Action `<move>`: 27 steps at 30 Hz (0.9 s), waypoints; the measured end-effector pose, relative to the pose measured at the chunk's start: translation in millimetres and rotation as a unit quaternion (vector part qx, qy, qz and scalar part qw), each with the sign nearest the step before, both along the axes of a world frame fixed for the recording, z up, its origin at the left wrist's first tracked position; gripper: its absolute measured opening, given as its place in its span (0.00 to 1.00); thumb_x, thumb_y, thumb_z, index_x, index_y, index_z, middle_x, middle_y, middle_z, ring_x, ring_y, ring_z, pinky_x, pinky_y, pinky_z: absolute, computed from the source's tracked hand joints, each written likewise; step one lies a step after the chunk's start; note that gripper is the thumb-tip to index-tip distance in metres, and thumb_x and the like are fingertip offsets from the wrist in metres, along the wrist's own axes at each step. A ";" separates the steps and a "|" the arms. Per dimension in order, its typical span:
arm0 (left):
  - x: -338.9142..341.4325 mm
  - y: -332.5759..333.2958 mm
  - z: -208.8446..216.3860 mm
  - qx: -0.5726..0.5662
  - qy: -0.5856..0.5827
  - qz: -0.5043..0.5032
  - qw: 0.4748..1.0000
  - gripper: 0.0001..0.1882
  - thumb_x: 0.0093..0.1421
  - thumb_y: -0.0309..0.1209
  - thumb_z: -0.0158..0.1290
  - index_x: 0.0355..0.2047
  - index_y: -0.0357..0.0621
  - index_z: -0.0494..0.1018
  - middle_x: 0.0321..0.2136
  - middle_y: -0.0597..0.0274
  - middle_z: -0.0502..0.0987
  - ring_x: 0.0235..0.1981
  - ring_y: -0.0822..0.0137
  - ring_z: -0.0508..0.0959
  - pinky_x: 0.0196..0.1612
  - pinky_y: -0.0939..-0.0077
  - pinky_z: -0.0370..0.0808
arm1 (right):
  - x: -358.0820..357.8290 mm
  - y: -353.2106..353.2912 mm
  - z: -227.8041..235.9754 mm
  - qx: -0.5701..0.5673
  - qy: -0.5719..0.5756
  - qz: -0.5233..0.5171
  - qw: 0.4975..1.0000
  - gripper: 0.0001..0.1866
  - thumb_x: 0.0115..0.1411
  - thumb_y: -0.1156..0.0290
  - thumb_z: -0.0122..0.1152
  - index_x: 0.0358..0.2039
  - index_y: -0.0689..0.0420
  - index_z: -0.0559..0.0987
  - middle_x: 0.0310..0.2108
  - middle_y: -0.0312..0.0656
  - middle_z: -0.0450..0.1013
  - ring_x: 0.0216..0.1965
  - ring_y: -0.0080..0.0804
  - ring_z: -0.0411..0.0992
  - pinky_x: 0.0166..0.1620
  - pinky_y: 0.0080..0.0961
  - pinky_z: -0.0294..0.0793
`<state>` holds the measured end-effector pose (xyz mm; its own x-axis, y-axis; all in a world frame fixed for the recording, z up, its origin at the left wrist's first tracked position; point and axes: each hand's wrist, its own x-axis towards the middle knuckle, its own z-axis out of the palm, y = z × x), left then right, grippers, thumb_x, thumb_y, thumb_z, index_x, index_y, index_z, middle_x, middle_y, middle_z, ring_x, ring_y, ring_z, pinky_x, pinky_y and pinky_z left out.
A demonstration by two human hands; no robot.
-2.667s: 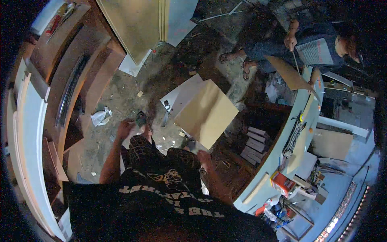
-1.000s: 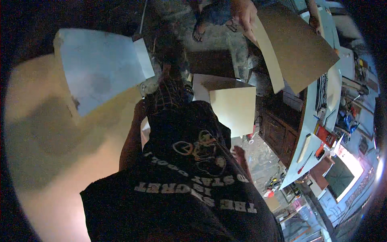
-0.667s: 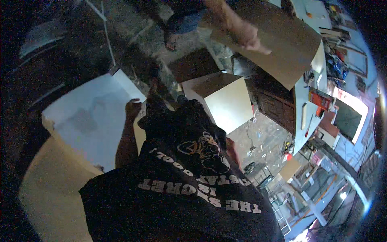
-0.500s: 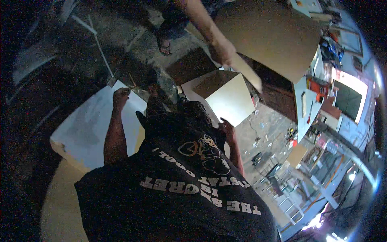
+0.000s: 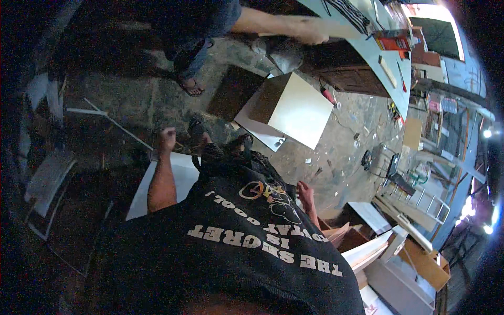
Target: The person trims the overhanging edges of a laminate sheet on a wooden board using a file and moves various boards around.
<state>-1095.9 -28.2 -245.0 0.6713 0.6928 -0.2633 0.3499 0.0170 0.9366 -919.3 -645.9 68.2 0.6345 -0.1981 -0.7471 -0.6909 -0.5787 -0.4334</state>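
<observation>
Near the lower left of the head view, my left hand point(image 5: 168, 138) is raised over the floor, fingers curled in loosely with nothing visible in them. Below it, beside my left forearm, lies a white panel point(image 5: 181, 170). My right hand point(image 5: 304, 192) hangs low beside my dark shirt, apart from everything, its fingers partly stretched and empty. Ahead of me stands a pale box point(image 5: 304, 110) with an open, brownish side, resting by a white board point(image 5: 261, 130). Another person's hand point(image 5: 314, 30) reaches over the workbench at the top, blurred, with a pale strip beyond its fingers.
A light-topped workbench point(image 5: 382, 68) runs along the upper right, with a screwdriver point(image 5: 402, 79) on it. A red bottle point(image 5: 328, 95) and scraps lie on the floor. A thin white strip point(image 5: 128, 127) lies at left. Wooden cabinet parts point(image 5: 425, 257) are stacked at lower right.
My view has shifted, bringing in the cabinet parts at right. The large brown panel at the upper right is out of sight. The other person's arm has moved toward the bench; my hands stay empty.
</observation>
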 end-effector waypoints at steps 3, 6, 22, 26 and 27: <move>39.3 -40.5 -1.8 -0.085 -0.068 -0.032 0.994 0.07 0.60 0.24 0.56 0.37 0.34 0.78 0.32 0.58 0.80 0.35 0.67 0.79 0.40 0.71 0.76 | -64.7 -64.9 -26.4 -0.067 0.022 0.033 0.997 0.21 0.62 0.57 0.61 0.52 0.56 0.80 0.36 0.40 0.80 0.31 0.31 0.78 0.34 0.33 0.78; 92.1 -74.0 47.4 -0.072 0.014 -0.118 0.990 0.05 0.60 0.23 0.56 0.36 0.35 0.78 0.30 0.61 0.79 0.32 0.70 0.78 0.39 0.74 0.76 | -140.6 -125.1 -94.8 -0.115 -0.001 0.098 0.988 0.20 0.63 0.58 0.60 0.51 0.55 0.81 0.34 0.39 0.81 0.30 0.30 0.78 0.33 0.32 0.77; 76.3 -142.1 128.4 0.075 0.293 -0.174 0.937 0.12 0.64 0.34 0.56 0.42 0.38 0.78 0.31 0.56 0.79 0.27 0.67 0.77 0.30 0.69 0.76 | 29.9 -142.2 -87.4 0.085 -0.073 -0.055 0.992 0.20 0.64 0.61 0.59 0.51 0.60 0.79 0.35 0.41 0.80 0.29 0.27 0.78 0.26 0.25 0.73; 52.3 -139.1 150.4 0.088 0.292 -0.273 0.912 0.15 0.64 0.36 0.55 0.43 0.38 0.78 0.34 0.56 0.79 0.30 0.66 0.78 0.35 0.69 0.75 | 64.3 -215.7 -105.7 0.079 -0.115 -0.145 0.979 0.22 0.65 0.60 0.57 0.56 0.57 0.75 0.36 0.39 0.79 0.30 0.29 0.80 0.25 0.24 0.72; 58.5 -131.9 157.1 0.087 0.299 -0.287 0.906 0.15 0.64 0.37 0.54 0.44 0.37 0.78 0.34 0.56 0.80 0.31 0.66 0.78 0.36 0.69 0.75 | 65.8 -217.6 -104.8 0.113 -0.129 -0.244 0.954 0.21 0.65 0.61 0.56 0.56 0.56 0.75 0.36 0.40 0.79 0.29 0.29 0.80 0.24 0.23 0.71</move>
<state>-1037.4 -160.1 -87.9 0.7076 0.3410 -0.6188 0.7000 -0.4576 0.5483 -853.6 -863.5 -36.6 0.6765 -0.3701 -0.6367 -0.7076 -0.0870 -0.7012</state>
